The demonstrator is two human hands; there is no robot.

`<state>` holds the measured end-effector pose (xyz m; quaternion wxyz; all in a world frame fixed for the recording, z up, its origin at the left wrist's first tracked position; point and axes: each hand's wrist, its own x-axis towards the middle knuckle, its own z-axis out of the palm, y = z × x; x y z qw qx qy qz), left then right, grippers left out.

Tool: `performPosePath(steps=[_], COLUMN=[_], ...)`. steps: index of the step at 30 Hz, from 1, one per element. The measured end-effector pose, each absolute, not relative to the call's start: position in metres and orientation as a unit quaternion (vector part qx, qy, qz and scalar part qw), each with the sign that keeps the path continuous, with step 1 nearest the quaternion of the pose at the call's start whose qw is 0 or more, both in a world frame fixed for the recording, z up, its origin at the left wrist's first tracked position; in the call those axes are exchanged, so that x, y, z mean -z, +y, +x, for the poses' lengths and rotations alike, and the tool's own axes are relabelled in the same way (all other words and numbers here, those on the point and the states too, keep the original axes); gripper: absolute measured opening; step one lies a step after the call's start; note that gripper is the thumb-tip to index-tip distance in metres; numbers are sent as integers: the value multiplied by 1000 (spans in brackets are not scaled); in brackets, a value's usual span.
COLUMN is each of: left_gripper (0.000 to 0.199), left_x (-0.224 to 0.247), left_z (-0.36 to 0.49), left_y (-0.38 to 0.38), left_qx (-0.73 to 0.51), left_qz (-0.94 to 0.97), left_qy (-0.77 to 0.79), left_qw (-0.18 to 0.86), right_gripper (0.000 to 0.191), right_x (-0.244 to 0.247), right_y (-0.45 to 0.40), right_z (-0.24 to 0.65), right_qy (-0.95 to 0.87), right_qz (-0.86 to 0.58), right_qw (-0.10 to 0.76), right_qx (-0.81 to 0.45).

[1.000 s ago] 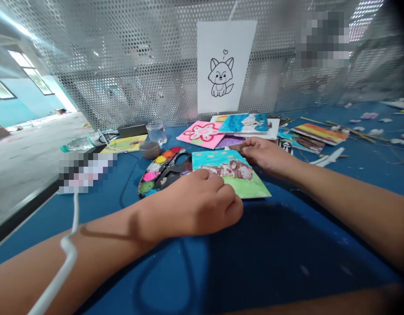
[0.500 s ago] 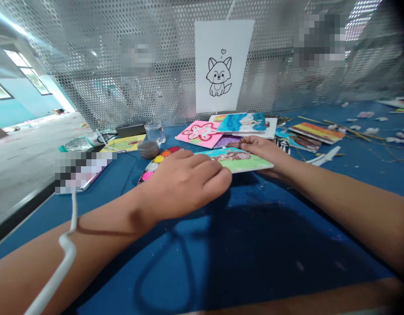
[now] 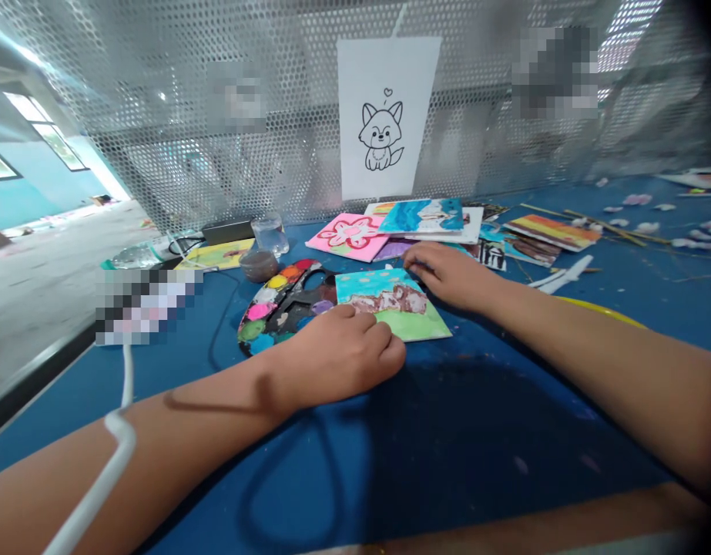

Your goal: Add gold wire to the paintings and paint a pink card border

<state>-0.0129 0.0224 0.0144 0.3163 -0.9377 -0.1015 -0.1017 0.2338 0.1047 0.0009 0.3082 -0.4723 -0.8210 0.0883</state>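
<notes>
A small painting with blue sky, brown hills and green ground lies at the middle of the blue table, its left side over the paint palette. My left hand, fingers curled, is at the painting's lower left edge; its fingertips are hidden under the hand, so its grip is unclear. Just beyond the painting's upper right corner, my right hand rests with fingers loosely bent and somewhat apart, holding nothing visible, close to the pile of paintings.
Behind are a pink flower painting, a blue painting, a dark cup and a clear cup. A fox drawing hangs on the mesh panel. Sticks and white strips lie right; a white cable crosses my left forearm.
The small painting has come down flat and nearer to me, uncovering more of the palette. My right hand has come off it and moved slightly; my left hand has shifted a little toward me.
</notes>
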Motion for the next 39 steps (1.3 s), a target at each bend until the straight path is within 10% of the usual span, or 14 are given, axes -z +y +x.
performPosePath(steps=[14,39], left_gripper=[23,31], left_x=[-6,0], left_z=[-10,-7], left_y=[19,18], left_qx=[81,153], left_qz=[-982,-975], left_qy=[-139,-147], left_qw=[101,58], right_gripper=[29,26], right_x=[-23,-7], right_y=[49,43], right_z=[239,233], right_qy=[-889,-898], right_qz=[-419,-414], right_qw=[186,135], right_qx=[-22,61])
